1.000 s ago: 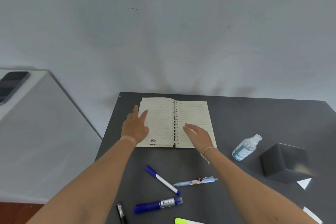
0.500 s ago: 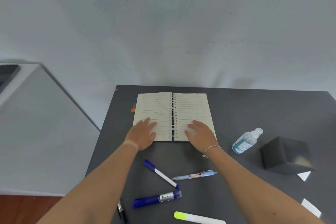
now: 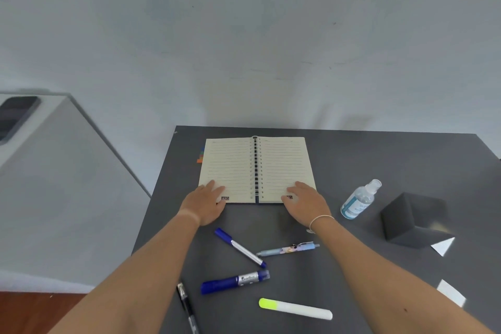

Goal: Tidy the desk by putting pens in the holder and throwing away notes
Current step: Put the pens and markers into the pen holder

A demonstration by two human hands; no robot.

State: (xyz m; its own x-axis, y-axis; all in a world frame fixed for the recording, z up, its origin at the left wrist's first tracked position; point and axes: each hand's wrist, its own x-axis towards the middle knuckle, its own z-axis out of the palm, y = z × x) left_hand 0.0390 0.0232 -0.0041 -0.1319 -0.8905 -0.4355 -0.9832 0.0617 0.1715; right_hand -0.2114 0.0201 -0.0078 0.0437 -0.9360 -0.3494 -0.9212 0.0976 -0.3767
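Pens point(image 3: 240, 247) just behind both hands point(image 3: 206, 205).

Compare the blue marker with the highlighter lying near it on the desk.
The blue marker is dark blue with a silver label; the highlighter is white with a yellow-green end. The marker looks thicker, the highlighter slimmer. Both lie flat on the desk, untouched by either hand.

Matt dark desk point(image 3: 352, 149); cream lined paper notebook point(image 3: 257, 168) (metal spiral binding); glossy plastic marker point(image 3: 235, 281); clear plastic bottle point(image 3: 360, 199).
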